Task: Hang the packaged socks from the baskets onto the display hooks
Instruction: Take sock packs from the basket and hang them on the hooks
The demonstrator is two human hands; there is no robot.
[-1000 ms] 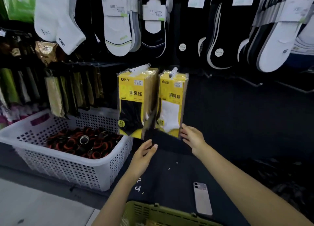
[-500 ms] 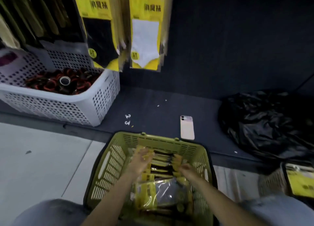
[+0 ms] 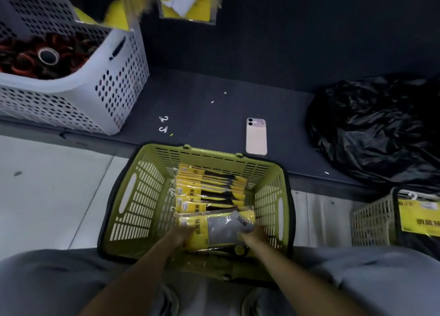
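Hands have dropped from the hung packs (image 3: 188, 4) into the green basket (image 3: 142, 196); left hand (image 3: 179, 233) and right hand (image 3: 256, 234) now grip a grey-sock pack (image 3: 223, 227) by its ends; next hang starting.

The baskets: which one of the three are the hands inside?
The green basket, front centre: the left hand and right hand hold a sock pack in it. The white basket and beige basket are untouched.

Basket (image 3: 142, 196) on floor, against shelf (image 3: 202, 115) front edge. Packs (image 3: 209, 187) in basket; top pack (image 3: 221, 227) at near end, left hand (image 3: 181, 233) and right hand (image 3: 253, 236) at its ends. On shelf: crate (image 3: 107, 85) left, phone (image 3: 256, 137) behind basket's far right corner, bag (image 3: 371, 130) right. Second basket (image 3: 371, 220) on floor, far right.
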